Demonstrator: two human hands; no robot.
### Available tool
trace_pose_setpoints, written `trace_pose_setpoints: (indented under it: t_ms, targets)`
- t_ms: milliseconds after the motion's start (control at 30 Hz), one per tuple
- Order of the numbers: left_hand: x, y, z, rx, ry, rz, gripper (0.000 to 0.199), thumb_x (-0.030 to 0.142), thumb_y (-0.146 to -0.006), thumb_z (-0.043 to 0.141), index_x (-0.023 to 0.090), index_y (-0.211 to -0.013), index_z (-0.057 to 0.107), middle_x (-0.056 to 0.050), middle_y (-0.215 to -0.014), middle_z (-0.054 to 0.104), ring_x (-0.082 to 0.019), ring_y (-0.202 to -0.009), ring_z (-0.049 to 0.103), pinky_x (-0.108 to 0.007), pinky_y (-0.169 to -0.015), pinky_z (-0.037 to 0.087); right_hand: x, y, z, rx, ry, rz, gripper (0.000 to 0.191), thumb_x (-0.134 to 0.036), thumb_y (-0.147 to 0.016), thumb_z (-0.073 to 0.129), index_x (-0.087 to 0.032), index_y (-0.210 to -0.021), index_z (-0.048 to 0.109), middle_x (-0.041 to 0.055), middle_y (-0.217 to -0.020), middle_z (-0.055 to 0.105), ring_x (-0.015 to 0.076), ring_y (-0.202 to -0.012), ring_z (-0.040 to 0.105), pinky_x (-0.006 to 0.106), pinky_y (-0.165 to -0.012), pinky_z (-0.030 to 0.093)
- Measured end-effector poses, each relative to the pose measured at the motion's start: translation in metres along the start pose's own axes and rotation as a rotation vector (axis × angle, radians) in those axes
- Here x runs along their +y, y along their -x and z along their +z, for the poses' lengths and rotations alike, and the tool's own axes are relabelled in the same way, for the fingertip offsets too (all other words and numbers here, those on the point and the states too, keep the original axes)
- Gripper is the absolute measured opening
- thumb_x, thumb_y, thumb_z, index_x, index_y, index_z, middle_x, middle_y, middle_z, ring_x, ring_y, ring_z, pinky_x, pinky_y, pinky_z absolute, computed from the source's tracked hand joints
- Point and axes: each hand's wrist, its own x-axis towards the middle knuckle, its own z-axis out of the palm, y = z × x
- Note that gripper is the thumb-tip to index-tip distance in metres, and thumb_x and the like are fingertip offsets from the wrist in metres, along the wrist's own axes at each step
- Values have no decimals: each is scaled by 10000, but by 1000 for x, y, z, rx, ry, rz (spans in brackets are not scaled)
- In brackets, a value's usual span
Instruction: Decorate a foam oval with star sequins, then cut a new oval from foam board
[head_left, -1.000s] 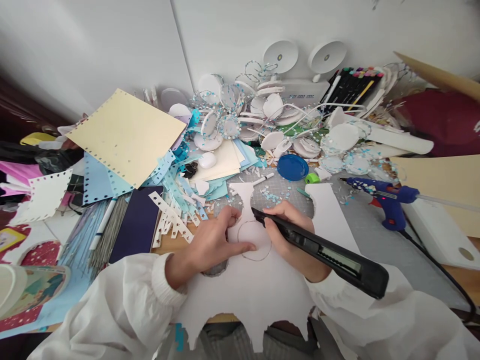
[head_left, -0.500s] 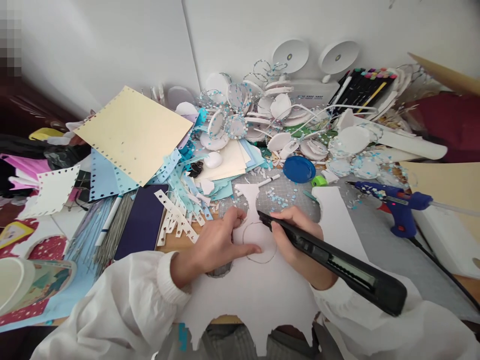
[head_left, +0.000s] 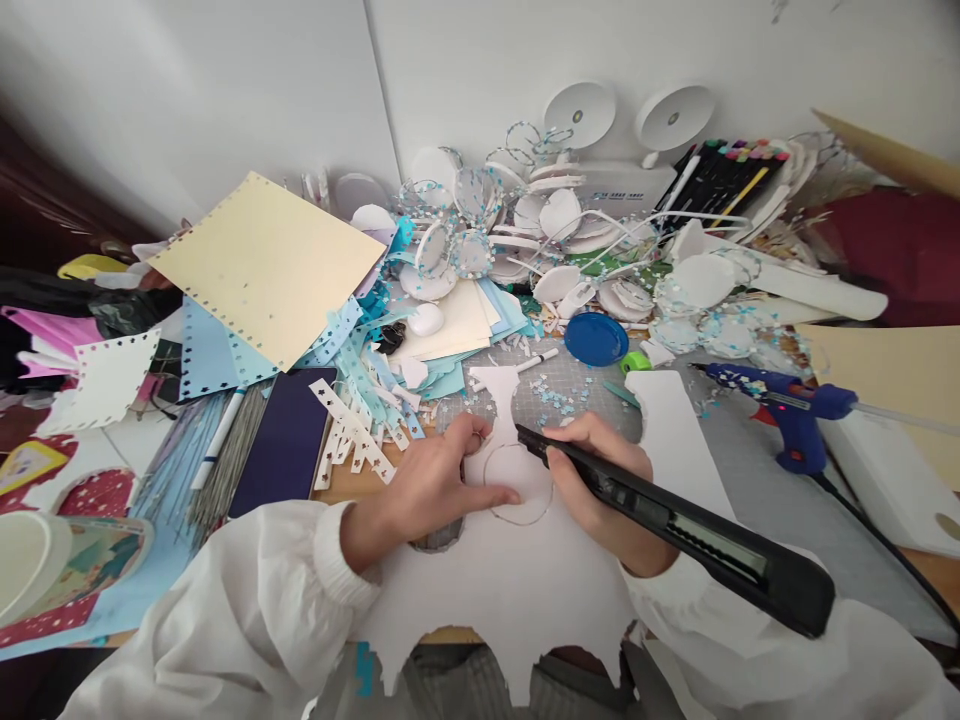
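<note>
A white foam board (head_left: 510,580) with rounded cutouts lies before me, its lower edge scalloped. On it a pencilled circle (head_left: 551,490) is drawn. My left hand (head_left: 439,475) holds the board at the left, thumb lying across the circle and fingers bent at the edge of a cutout. In my right hand (head_left: 600,490) is a black utility knife (head_left: 705,535), its tip at the top right of the circle. The knife's handle slants back over my right sleeve. Whether the blade is in the board I cannot tell.
A grey cutting mat (head_left: 750,480) lies under the board. Right of it is a blue glue gun (head_left: 799,430) with a cord. Behind are a blue lid (head_left: 596,340) and piled white foam discs (head_left: 559,215). Punched paper strips (head_left: 352,435) and a plastic tub (head_left: 75,570) are at left.
The knife's rear end has swung slightly right and down, and its tip has shifted a little. My left hand stays nearly where it was on the board.
</note>
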Motion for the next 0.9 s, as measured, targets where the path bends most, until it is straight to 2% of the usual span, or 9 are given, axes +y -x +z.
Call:
trace_pose_setpoints:
  t_ms: [233, 433, 800, 900]
  targets:
    - [0, 0, 1, -21, -22, 7, 596, 585, -685, 665, 233, -1102, 425, 26, -825, 545, -139, -625, 534, -251, -593, 368, -3, -4, 7, -16, 23, 50, 27, -202, -812, 552, -211, -833, 567, 1, -718, 614, 141, -626, 568, 251, -539, 420]
    - [1, 0, 0, -8, -2, -1, 592, 577, -673, 679, 231, -1088, 438, 37, -803, 513, -134, -634, 529, -245, -594, 364, 0, -3, 3, -17, -3, 40, 29, -194, -808, 551, -215, -822, 567, -23, -633, 555, 131, -567, 527, 250, -513, 404]
    - [2, 0, 0, -17, -9, -2, 581, 579, -676, 673, 233, -1074, 431, 44, -776, 513, -141, -634, 534, -248, -592, 360, 0, -1, 5, -10, 34, 27, 33, -195, -810, 553, -212, -829, 573, -25, -647, 564, 114, -546, 510, 237, -507, 394]
    - [0, 0, 2, -17, 23, -4, 582, 564, -670, 680, 233, -1065, 409, 67, -694, 506, -134, -580, 517, -238, -566, 343, -2, -1, 7, -29, 58, 22, 43, -199, -805, 558, -212, -838, 583, -35, -624, 561, 104, -509, 496, 231, -497, 397]
